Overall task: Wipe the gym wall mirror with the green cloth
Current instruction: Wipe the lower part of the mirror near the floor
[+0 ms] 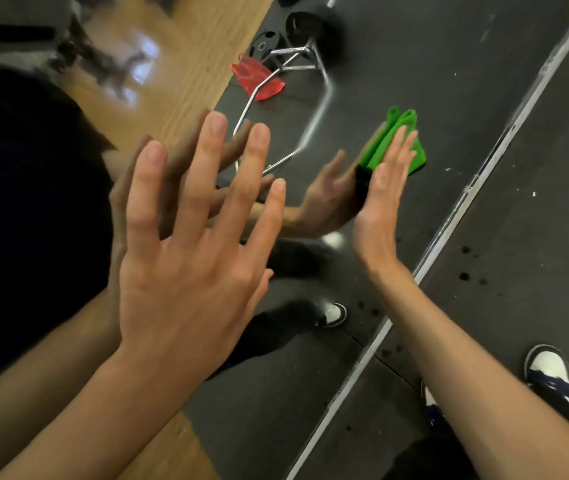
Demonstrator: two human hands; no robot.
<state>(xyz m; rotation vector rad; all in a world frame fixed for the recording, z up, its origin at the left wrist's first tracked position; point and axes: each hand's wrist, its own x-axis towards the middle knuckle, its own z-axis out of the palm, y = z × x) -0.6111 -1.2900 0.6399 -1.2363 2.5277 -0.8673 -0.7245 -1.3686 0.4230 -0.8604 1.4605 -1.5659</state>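
The wall mirror (pixel 397 64) fills most of the view and reflects the gym floor. Its metal bottom edge (pixel 449 230) runs diagonally from upper right to lower middle. My right hand (pixel 385 199) lies flat with straight fingers and presses the folded green cloth (pixel 385 147) against the glass. The cloth sticks out above and beside my fingertips. My left hand (pixel 193 244) is spread wide with straight fingers, flat on or just off the glass, and holds nothing. Both hands' reflections show right behind them.
The mirror reflects a curl bar (pixel 276 81), black weight plates (pixel 305 29), a red bag (pixel 257 77) and wooden flooring (pixel 179 57). Dark rubber floor (pixel 536 237) lies right of the mirror edge, with my shoe (pixel 548 372) on it.
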